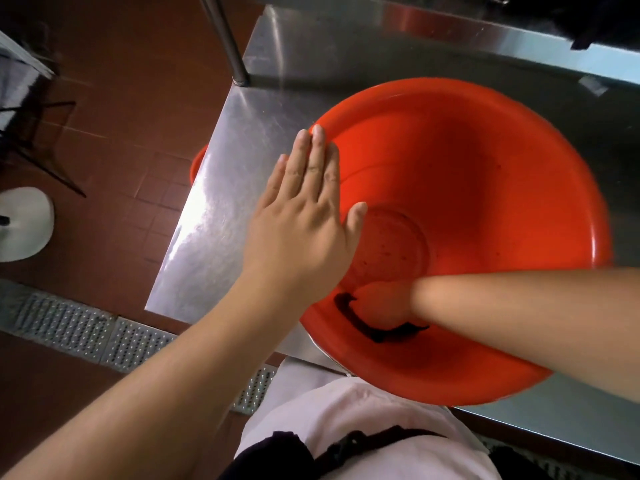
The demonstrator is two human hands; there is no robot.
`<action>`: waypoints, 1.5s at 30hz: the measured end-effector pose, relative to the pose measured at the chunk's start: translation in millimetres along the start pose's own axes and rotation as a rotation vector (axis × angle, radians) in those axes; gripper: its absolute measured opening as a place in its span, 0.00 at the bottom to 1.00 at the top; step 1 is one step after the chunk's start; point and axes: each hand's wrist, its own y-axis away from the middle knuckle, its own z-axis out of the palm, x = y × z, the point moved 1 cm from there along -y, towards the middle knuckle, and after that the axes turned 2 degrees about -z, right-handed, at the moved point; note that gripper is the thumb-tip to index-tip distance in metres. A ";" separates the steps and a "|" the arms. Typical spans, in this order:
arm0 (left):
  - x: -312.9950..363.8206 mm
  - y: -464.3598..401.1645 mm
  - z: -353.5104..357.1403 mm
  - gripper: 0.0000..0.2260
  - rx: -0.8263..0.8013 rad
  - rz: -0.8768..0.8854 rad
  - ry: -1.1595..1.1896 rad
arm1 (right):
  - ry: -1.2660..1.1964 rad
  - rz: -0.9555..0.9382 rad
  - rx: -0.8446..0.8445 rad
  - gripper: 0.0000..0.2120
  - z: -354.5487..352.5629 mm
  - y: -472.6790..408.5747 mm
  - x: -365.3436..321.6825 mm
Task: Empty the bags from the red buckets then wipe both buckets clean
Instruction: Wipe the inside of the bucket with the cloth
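A big red bucket [485, 161] stands on the steel table [221, 202], its inside bare with a few dark specks on the bottom. My left hand [304, 223] lies flat on the bucket's left rim, fingers straight, thumb reaching over the inner wall. My right hand [381, 303] is inside the bucket, low on the near wall, blurred and bunched up on a dark cloth [360, 322] that shows around its lower edge. The rim of a second red bucket [196, 164] peeks out below the table's left edge.
A steel post [225, 39] rises at the table's back left corner. A raised steel ledge [450, 32] runs along the back, with a dark object [602, 19] on it. On the red tile floor lie a metal drain grate [86, 327] and a white round base [24, 223].
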 end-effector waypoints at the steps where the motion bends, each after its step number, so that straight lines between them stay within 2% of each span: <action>1: 0.1 0.7 1.6 0.33 -0.001 -0.001 -0.001 | 0.005 -0.018 0.019 0.17 -1.6 13.7 -1.0; 5: -0.6 -1.2 3.3 0.33 0.009 0.016 -0.002 | 0.129 -0.119 0.064 0.18 -1.0 87.1 -9.1; 8: 0.1 -1.9 3.8 0.34 -0.006 0.024 -0.018 | -0.003 -0.126 0.134 0.16 -4.7 138.9 3.2; 10: -0.1 -2.0 4.9 0.34 -0.006 0.029 -0.027 | 0.003 -0.082 0.101 0.16 -6.8 160.2 14.8; 12: -0.3 -2.0 5.9 0.34 -0.005 0.027 -0.030 | 0.115 -0.056 0.050 0.16 -8.5 165.4 27.1; 17: 0.6 -1.1 8.0 0.33 0.031 0.042 -0.035 | 0.428 -0.010 -0.147 0.16 -4.5 106.2 46.6; 20: 1.8 -0.9 7.3 0.33 0.038 0.031 -0.042 | 0.496 -0.007 -0.358 0.13 4.9 51.8 40.0; 21: 1.7 -1.2 7.2 0.32 0.039 0.029 -0.046 | 0.502 -0.006 -0.384 0.09 5.6 35.2 39.5; 22: 2.2 -1.4 6.3 0.32 0.039 0.029 -0.045 | 0.468 0.017 -0.373 0.06 6.4 21.3 39.7; 25: 3.5 -1.1 4.4 0.32 0.038 0.028 -0.048 | 0.517 0.042 -0.312 0.12 4.7 -10.5 38.0; 28: 3.1 -0.7 4.8 0.33 0.009 0.024 -0.068 | 0.601 0.039 -0.292 0.03 9.3 -31.4 30.0; 35: -1.1 -0.3 5.1 0.34 -0.002 0.031 -0.069 | 0.630 -0.064 -0.414 0.14 3.3 9.3 30.9; 38: -2.9 0.7 6.7 0.34 0.020 0.035 -0.050 | 0.558 -0.083 -0.249 0.20 -0.2 66.0 33.4; 42: -3.8 -1.3 7.8 0.34 0.044 0.087 -0.049 | 0.555 -0.181 -0.046 0.18 -11.7 150.1 42.9; 45: -1.7 -3.8 8.8 0.34 0.051 0.118 -0.045 | 0.632 -0.087 0.027 0.18 -17.5 177.1 58.3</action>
